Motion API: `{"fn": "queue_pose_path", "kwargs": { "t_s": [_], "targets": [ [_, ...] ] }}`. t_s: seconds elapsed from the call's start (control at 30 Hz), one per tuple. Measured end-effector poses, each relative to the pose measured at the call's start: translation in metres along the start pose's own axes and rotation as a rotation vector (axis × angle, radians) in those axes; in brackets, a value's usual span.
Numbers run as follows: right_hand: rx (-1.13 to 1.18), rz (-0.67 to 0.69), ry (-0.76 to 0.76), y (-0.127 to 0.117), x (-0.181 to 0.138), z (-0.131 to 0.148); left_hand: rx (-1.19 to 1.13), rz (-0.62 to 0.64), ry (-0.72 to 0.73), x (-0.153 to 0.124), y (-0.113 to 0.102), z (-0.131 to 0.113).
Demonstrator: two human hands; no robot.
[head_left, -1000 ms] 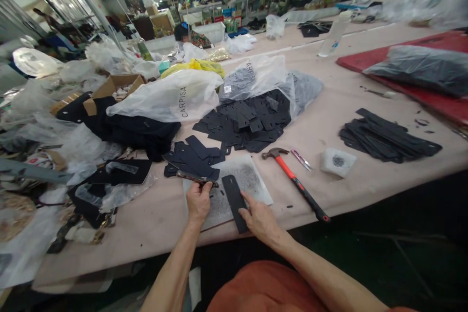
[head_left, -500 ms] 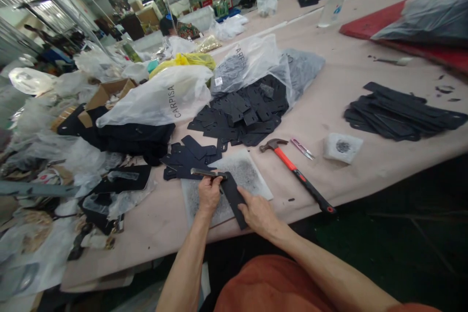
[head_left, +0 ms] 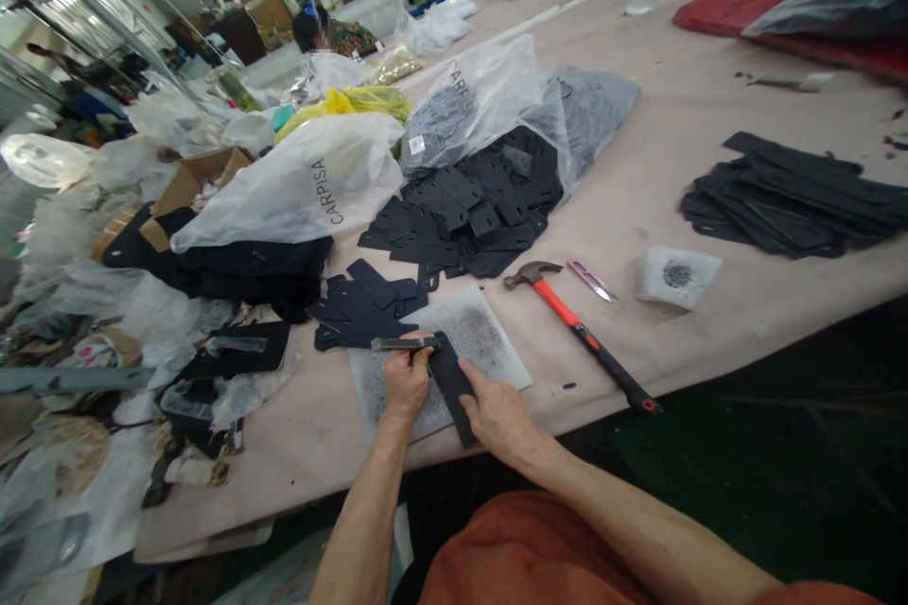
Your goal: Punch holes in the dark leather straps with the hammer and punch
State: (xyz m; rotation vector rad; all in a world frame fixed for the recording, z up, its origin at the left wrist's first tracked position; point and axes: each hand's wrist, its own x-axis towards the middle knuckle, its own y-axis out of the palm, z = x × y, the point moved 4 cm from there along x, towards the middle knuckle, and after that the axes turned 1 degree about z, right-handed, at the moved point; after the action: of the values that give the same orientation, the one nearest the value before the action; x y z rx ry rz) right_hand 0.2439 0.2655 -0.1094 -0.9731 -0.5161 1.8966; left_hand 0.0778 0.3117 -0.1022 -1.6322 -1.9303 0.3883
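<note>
My left hand (head_left: 407, 385) is closed around a slim grey metal punch (head_left: 401, 343), whose right end meets the top of a dark strip (head_left: 454, 388). That strip is flat and black, lying slanted over a white board (head_left: 489, 331) speckled with black marks. My right hand (head_left: 500, 416) grips the strip's right edge, index finger on its face and thumb lower down. To the right lies a claw hammer (head_left: 578, 331) with a red and black handle. Beyond the board sit loose black pieces (head_left: 369, 307), many of them slotted.
Behind is a larger heap of black pieces (head_left: 468, 208) beside clear plastic bags (head_left: 305, 175). Pink thread snips (head_left: 592, 281), a white block (head_left: 679, 276) and stacked black strips (head_left: 787, 198) lie to the right. Plastic wrappings crowd the left. A person (head_left: 326, 33) is in the background.
The view has shifted slightly, so the table's far things sit higher in the picture. Both hands keep nearly the same place on the punch and the black strip.
</note>
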Motion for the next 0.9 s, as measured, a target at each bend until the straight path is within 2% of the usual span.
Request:
{"fn": "queue_pose_path", "kwargs": {
  "t_s": [0.33, 0.63, 0.73, 0.87, 0.9],
  "targets": [
    [-0.089, 0.041, -0.023, -0.004, -0.003, 0.006, 0.12, 0.002, 0.172, 0.003, 0.012, -0.001],
    [-0.085, 0.039, -0.065, -0.008, -0.008, 0.007, 0.178, 0.048, 0.195, 0.005, 0.015, 0.004],
    [-0.063, -0.076, -0.085, -0.029, -0.008, -0.01, 0.196, 0.057, 0.174, 0.005, 0.019, 0.008],
    [-0.182, -0.433, 0.013, -0.085, -0.006, -0.061, 0.188, 0.037, 0.149, 0.004, 0.02, 0.011],
    [-0.252, -0.483, 0.05, -0.097, -0.005, -0.075, 0.188, 0.036, 0.15, 0.003, 0.021, 0.012]
  ]
}}
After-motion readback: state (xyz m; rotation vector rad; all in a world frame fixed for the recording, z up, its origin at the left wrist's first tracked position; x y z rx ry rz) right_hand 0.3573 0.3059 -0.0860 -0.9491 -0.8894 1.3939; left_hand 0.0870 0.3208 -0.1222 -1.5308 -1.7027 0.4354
